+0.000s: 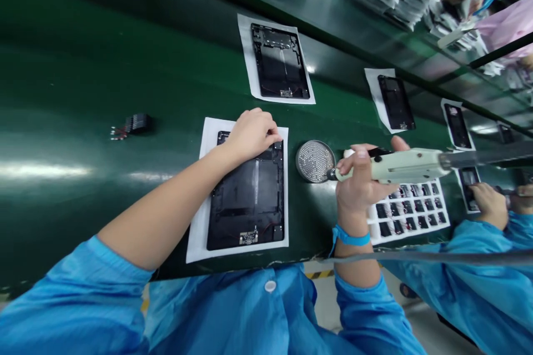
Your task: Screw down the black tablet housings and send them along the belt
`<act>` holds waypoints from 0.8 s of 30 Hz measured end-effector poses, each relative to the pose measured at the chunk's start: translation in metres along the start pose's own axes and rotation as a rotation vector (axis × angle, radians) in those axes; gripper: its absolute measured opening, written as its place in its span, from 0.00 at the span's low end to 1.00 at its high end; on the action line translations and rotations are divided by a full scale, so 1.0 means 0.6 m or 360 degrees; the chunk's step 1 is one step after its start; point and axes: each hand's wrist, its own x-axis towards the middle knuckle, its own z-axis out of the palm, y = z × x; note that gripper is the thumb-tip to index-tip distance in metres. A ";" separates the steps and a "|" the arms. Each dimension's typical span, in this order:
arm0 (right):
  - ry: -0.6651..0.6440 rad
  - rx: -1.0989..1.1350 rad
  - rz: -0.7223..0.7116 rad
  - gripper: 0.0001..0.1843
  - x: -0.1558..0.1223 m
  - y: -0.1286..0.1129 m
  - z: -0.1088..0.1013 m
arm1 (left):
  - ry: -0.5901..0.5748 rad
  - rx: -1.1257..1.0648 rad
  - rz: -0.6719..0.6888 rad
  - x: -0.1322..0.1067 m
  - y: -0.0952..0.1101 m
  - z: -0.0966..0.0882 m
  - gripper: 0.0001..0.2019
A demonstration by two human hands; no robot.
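My left hand (255,136) rests over the top part of a black tablet housing (237,194), which lies on a white sheet (200,238). Its fingers are curled together near the upper right corner, and what is under them is hidden. A small circuit board (249,237) shows at the housing's lower edge. In my right hand (358,186) is a pale green electric screwdriver (410,165), held level with its tip to the left. That tip is at the right rim of a round metal screw dish (315,161) with a dotted surface.
More tablet housings (281,61) on white sheets line the bench's far side. A white tray (412,226) of small black parts lies right. A stack of black parts with red wires (135,123) is left. A co-worker's hand (489,203) works at far right.
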 end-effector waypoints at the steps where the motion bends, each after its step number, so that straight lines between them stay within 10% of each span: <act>1: -0.0006 0.0028 -0.0014 0.33 0.009 -0.008 0.010 | -0.0004 -0.0002 0.0004 0.001 0.000 0.001 0.08; 11: -0.0218 0.0428 0.0166 0.30 0.013 0.001 0.204 | -0.0011 0.0076 -0.0005 0.003 0.012 -0.005 0.05; 24: -0.0271 0.0228 0.0182 0.28 -0.018 0.030 0.216 | -0.0070 0.0027 -0.0011 0.000 0.020 -0.012 0.09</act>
